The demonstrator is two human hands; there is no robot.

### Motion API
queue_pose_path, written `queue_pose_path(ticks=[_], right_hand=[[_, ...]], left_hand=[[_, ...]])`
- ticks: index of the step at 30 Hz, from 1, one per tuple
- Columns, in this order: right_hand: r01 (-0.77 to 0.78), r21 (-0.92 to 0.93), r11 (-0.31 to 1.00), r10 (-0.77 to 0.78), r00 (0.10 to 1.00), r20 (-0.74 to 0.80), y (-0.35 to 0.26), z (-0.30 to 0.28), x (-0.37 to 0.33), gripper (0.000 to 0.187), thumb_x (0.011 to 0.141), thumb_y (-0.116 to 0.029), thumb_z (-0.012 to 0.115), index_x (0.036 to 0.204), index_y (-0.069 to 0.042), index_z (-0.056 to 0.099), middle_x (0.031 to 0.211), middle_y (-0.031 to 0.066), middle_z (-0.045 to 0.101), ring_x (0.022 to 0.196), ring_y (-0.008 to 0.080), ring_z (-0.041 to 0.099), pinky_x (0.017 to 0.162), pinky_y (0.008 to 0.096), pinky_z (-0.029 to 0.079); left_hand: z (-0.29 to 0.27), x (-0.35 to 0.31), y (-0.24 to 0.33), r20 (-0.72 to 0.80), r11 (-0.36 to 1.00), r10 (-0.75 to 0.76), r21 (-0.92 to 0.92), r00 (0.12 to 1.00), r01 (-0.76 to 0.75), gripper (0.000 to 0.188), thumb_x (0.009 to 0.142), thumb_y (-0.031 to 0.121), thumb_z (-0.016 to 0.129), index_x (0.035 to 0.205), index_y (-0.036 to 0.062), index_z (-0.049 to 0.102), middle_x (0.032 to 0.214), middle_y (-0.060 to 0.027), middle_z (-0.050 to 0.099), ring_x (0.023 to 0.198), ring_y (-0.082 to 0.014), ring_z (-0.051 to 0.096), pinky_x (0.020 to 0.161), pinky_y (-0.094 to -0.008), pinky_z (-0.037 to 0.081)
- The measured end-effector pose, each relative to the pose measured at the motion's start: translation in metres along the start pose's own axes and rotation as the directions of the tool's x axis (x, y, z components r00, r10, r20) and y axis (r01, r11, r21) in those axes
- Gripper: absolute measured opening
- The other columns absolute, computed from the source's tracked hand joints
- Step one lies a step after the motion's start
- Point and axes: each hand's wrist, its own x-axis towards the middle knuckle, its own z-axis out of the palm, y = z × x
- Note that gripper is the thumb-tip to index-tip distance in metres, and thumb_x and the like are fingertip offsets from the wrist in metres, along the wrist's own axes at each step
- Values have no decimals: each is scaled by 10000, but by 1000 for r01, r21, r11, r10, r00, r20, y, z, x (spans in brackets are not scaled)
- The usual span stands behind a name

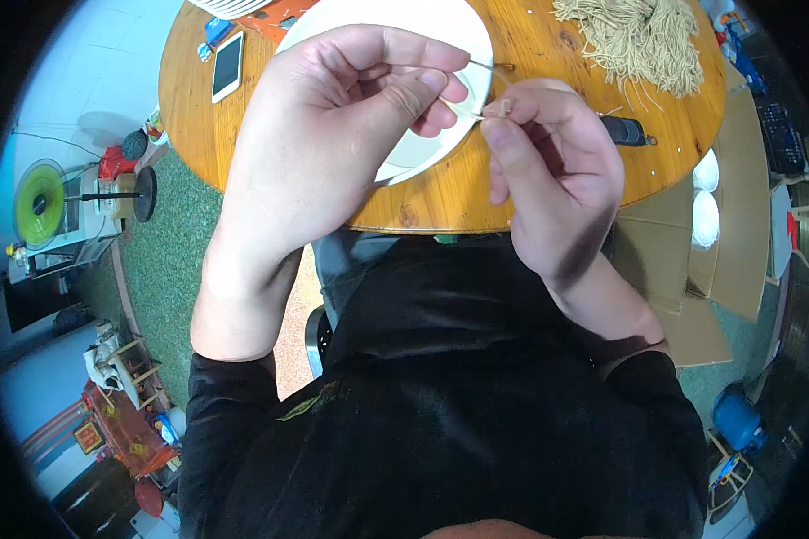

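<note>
Both my hands are raised over a round white plate (pixel 395 16) on the wooden table. My left hand (pixel 310 148) is closed in a pinch, thumb against the fingers, on a thin tan cord (pixel 484 65). The cord runs from its index fingertip across the gap toward the other hand. My right hand (pixel 562 175) pinches the cord's other part, where a small pale bit shows between thumb and index finger. A lighter stretch also spans the gap between the two thumbs. Whether these stretches form one loop or knot is too small to tell.
A heap of tan cords (pixel 643 40) lies at the table's far right. Nearer sits a black key fob (pixel 625 131). A white phone (pixel 228 67) rests at the left, beside stacked white plates (pixel 229 7). Brown cardboard (pixel 737 225) stands right of the table; a green-bladed fan (pixel 41 204) is at left.
</note>
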Motion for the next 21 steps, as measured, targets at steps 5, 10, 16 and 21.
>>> queue_pose_path(ticks=[5,10,16,21], right_hand=[[255,-264,930,-247,967,62,4,-10,4,145,967,71,750,1085,27,680,1131,110,720,829,85,686,706,222,553],[315,-157,936,-292,944,151,4,-7,3,65,1038,39,677,1098,15,673,1109,104,776,834,76,682,716,213,558],[17,-228,974,4,996,91,-26,-6,12,84,1085,-41,660,1137,26,661,1109,130,791,712,45,589,593,189,465],[-198,-251,947,204,979,-3,-41,-7,21,116,1058,-61,701,1120,37,717,1034,84,799,764,59,652,632,195,517]], left_hand=[[4,-2,-3,-14,995,-38,94,999,39,208,1057,35,707,1240,-52,757,984,-64,798,870,-110,726,826,-245,585],[9,-3,-2,-43,987,0,160,999,7,182,1049,27,716,1205,-54,764,998,-79,804,864,-99,712,819,-232,567],[14,-2,-5,-110,955,289,98,951,-278,252,1034,-23,719,1282,-68,707,1067,-128,799,991,-155,760,905,-279,615],[14,3,-7,-117,914,401,118,908,-388,249,1047,-59,675,1295,-72,676,1097,-140,792,1070,-196,775,992,-316,629]])
